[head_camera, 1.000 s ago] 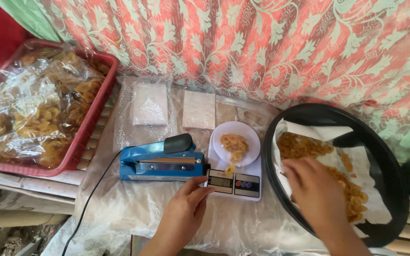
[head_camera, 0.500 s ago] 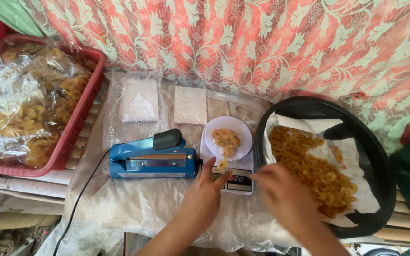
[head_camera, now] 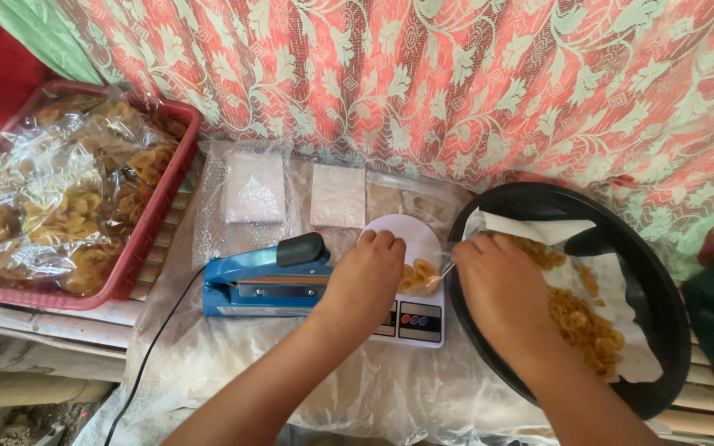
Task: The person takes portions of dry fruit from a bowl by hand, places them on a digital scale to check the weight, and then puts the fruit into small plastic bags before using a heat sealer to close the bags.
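Two hands at frame centre: left hand (head_camera: 365, 277) and right hand (head_camera: 502, 289) pinched one clear bag of chips (head_camera: 420, 275) over the scale (head_camera: 411, 318), mostly hidden. One blue sealer (head_camera: 262, 285) left. Black tray (head_camera: 659, 289) right held chips; red crate (head_camera: 154, 215), upper left, held bagged chips, partly cut off.

Blue sealer (head_camera: 262, 285) and black pan (head_camera: 663, 272) flanking the scale (head_camera: 411, 318).
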